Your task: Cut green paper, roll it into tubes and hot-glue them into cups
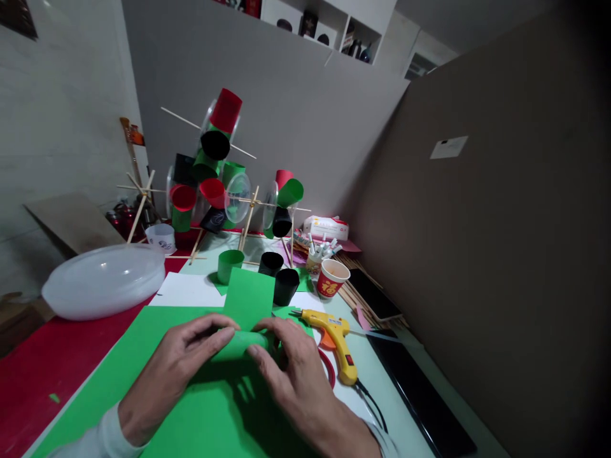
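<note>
My left hand (pixel 179 362) and my right hand (pixel 298 375) both grip a piece of green paper (pixel 245 305) that is rolled into a tube at its near end, with a flat flap standing up behind. The hands rest over a large green sheet (pixel 191 420) lying on the table. My fingers curl around the roll from either side.
A yellow glue gun (pixel 337 337) lies right of my hands. Green (pixel 230 264) and black paper cups (pixel 285 286), a red-patterned cup (pixel 331 278), a structure of cups on sticks (pixel 214 178) and a clear plastic lid (pixel 105 280) stand behind. A brown board (pixel 501 254) walls the right.
</note>
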The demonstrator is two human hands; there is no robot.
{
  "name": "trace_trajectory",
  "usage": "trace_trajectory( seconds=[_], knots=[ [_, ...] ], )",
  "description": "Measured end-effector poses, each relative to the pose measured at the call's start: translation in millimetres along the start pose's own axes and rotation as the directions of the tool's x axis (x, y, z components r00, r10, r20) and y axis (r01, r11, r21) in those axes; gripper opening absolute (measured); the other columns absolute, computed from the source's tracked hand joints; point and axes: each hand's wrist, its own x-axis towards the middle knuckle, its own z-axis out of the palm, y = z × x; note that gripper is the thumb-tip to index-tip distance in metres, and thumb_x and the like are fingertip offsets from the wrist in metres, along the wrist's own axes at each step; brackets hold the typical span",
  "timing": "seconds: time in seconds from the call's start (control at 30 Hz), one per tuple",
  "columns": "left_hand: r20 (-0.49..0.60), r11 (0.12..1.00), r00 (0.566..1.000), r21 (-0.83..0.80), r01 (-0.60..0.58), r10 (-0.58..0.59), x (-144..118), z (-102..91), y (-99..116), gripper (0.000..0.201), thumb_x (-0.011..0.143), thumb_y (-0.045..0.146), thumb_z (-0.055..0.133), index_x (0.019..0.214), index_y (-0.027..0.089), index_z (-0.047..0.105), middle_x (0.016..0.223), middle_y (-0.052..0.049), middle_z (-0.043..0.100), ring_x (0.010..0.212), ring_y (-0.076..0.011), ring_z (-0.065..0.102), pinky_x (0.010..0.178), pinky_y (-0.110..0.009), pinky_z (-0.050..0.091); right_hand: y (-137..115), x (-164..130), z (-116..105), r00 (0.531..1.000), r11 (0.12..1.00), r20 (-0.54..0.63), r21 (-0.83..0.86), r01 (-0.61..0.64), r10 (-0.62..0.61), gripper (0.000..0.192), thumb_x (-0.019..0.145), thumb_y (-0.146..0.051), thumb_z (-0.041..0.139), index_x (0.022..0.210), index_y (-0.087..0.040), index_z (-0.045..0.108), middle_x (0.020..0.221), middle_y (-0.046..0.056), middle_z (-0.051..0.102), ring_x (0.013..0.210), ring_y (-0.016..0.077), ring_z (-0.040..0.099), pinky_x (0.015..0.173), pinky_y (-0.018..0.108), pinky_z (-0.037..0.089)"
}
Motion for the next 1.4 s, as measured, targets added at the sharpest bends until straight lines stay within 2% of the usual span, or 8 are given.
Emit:
trace_trajectory(
  seconds=[0.17, 0.33, 0.5, 0.6, 0.87, 1.03, 1.23, 1.4],
  knots=[
    [-0.04, 0.998, 0.998, -0.045, 0.051, -0.053, 3.6, 2.1, -2.3, 0.043, 0.064, 0.064, 0.075, 0.086, 0.028, 0.084, 0.097, -0.005, 0.082, 0.105, -0.0348, 0.068, 0.086, -0.036, 0.052, 0.5, 3.1, -3.1, 0.978, 0.98, 0.109, 0.074, -0.187, 0.178, 0.018, 0.1, -0.034, 0.067, 0.113, -0.022, 0.07, 0.09, 0.004, 0.07, 0.082, 0.0233, 0.065, 0.074, 0.035, 0.048],
    [-0.058, 0.993, 0.995, -0.091, 0.076, -0.081, 6.7, 0.0, -12.0, 0.042, 0.064, 0.062, 0.078, 0.088, 0.028, 0.086, 0.103, -0.006, 0.084, 0.112, -0.037, 0.067, 0.095, -0.04, 0.05, -2.9, 1.9, -5.2, 0.997, 0.986, 0.023, -0.145, 0.077, -0.074, 0.021, 0.098, -0.026, 0.066, 0.119, -0.022, 0.065, 0.112, 0.009, 0.067, 0.101, 0.0279, 0.059, 0.086, 0.042, 0.046],
    [-0.059, 0.981, 0.992, -0.167, 0.098, -0.109, 6.8, -1.2, -19.4, 0.038, 0.068, 0.059, 0.079, 0.089, 0.027, 0.084, 0.099, -0.005, 0.084, 0.11, -0.0352, 0.068, 0.098, -0.043, 0.049, -6.1, 3.8, -8.1, 0.93, 0.849, 0.176, -0.381, 0.366, -0.322, 0.03, 0.097, -0.023, 0.068, 0.125, -0.024, 0.06, 0.121, 0.008, 0.067, 0.101, 0.0279, 0.054, 0.086, 0.045, 0.039],
    [-0.049, 0.978, 0.993, -0.188, 0.094, -0.105, 5.9, 0.5, -16.8, 0.036, 0.069, 0.058, 0.079, 0.087, 0.027, 0.084, 0.099, -0.006, 0.084, 0.108, -0.0351, 0.069, 0.096, -0.043, 0.051, -5.4, 4.4, -7.7, 0.935, 0.834, 0.162, -0.422, 0.355, -0.316, 0.018, 0.102, -0.022, 0.062, 0.12, -0.025, 0.061, 0.112, 0.006, 0.069, 0.094, 0.0251, 0.054, 0.081, 0.042, 0.036],
    [0.005, 0.997, 1.0, -0.072, 0.031, -0.03, -0.5, -3.5, -13.5, 0.044, 0.081, 0.068, 0.067, 0.098, 0.032, 0.084, 0.117, -0.004, 0.082, 0.129, -0.0371, 0.063, 0.117, -0.048, 0.04, -4.5, 4.4, -9.2, 0.98, 0.946, 0.177, -0.29, 0.145, -0.096, 0.02, 0.098, -0.025, 0.067, 0.118, -0.025, 0.066, 0.102, 0.004, 0.066, 0.093, 0.0241, 0.056, 0.082, 0.04, 0.038],
    [-0.019, 1.0, 1.0, 0.006, 0.008, -0.008, -3.1, -2.9, -0.5, 0.049, 0.072, 0.071, 0.07, 0.096, 0.03, 0.084, 0.113, -0.006, 0.083, 0.125, -0.0386, 0.066, 0.109, -0.045, 0.048, -1.8, -0.6, -6.7, 0.984, 0.973, 0.177, -0.224, 0.06, -0.02, 0.019, 0.099, -0.031, 0.069, 0.116, -0.022, 0.064, 0.105, 0.006, 0.066, 0.1, 0.0262, 0.058, 0.091, 0.044, 0.042],
    [-0.143, 0.991, 0.985, -0.105, 0.085, -0.1, 0.1, -0.4, 3.6, 0.044, 0.058, 0.066, 0.08, 0.076, 0.026, 0.081, 0.096, -0.007, 0.084, 0.116, -0.0406, 0.069, 0.106, -0.045, 0.051, -6.3, 2.4, -6.8, 0.964, 0.895, 0.207, -0.379, 0.234, -0.165, 0.036, 0.094, -0.029, 0.071, 0.126, -0.018, 0.058, 0.118, 0.012, 0.065, 0.103, 0.0311, 0.054, 0.089, 0.048, 0.042],
    [-0.104, 0.99, 0.993, -0.135, 0.042, -0.056, -0.4, -2.1, -10.2, 0.04, 0.074, 0.064, 0.075, 0.089, 0.027, 0.08, 0.098, -0.003, 0.081, 0.113, -0.0366, 0.067, 0.101, -0.044, 0.049, -10.2, 5.5, -10.7, 0.918, 0.779, 0.259, -0.489, 0.392, -0.299, 0.039, 0.092, -0.019, 0.064, 0.13, -0.019, 0.056, 0.104, 0.009, 0.067, 0.091, 0.0279, 0.054, 0.082, 0.047, 0.04]
  ],
)
